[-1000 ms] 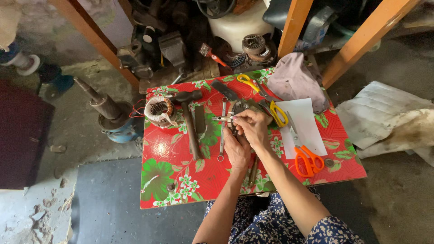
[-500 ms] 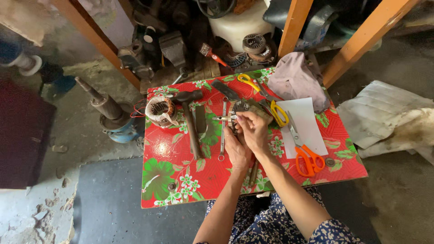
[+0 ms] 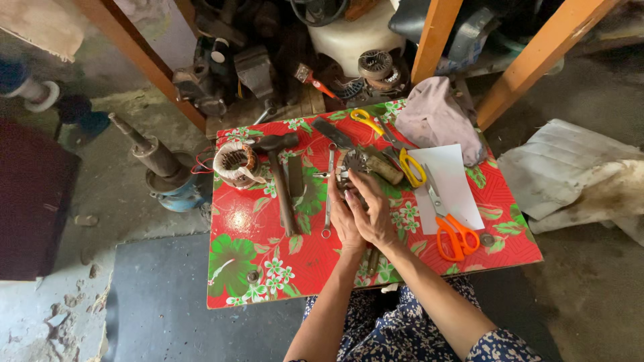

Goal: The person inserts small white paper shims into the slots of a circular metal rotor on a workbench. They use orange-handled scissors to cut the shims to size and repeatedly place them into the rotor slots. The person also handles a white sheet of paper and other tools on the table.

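Glossy floral tablecloth point(image 3: 255, 221), seemingly plastic; metal wrench point(image 3: 328, 194)

A low table point(image 3: 261, 268) with a red flowered cover stands at the centre of a dusty grey concrete floor point(image 3: 121, 201). A dark grey mat point(image 3: 161, 302) lies at seven o'clock, a dark red panel point(image 3: 30, 201) at nine. Orange wooden posts point(image 3: 537, 53) slant at one and eleven o'clock, with a heap of machine parts point(image 3: 255, 60) at twelve. Pale crumpled sacking point(image 3: 577, 174) lies at three. The light is soft daylight.

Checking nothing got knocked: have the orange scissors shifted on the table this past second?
No. The orange scissors lie at the same corner of the white paper as before.
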